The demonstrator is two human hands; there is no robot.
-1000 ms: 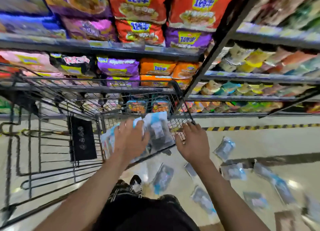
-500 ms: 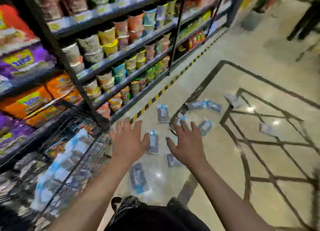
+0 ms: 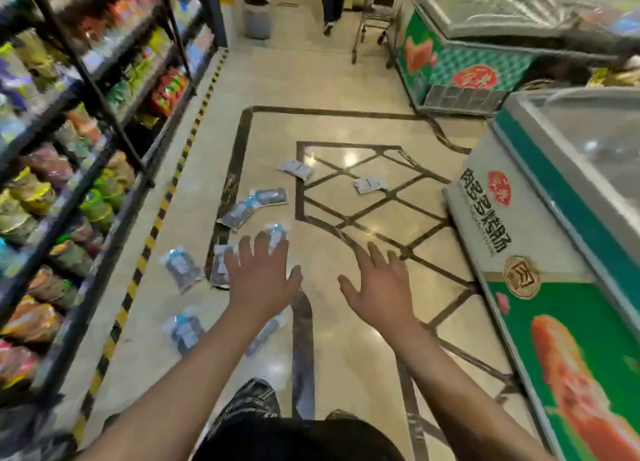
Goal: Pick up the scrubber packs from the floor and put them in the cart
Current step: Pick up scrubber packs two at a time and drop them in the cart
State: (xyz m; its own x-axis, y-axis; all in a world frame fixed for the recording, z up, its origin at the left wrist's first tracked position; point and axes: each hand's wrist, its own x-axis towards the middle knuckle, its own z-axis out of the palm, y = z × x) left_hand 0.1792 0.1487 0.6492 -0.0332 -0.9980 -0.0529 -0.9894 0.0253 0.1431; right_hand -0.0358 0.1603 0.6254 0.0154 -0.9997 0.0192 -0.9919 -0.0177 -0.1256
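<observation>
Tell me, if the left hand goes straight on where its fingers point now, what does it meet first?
Probably the scrubber pack showing just past the fingertips of the open left hand. Depth is unclear: the hand seems to be above the floor, so it may pass over the pack.

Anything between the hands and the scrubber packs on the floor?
Nothing visible. Left hand and right hand are spread open and empty above bare floor, with packs scattered just ahead and left. The cart isn't in view.

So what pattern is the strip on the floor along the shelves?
Black and yellow stripes on the strip, head view.
</observation>
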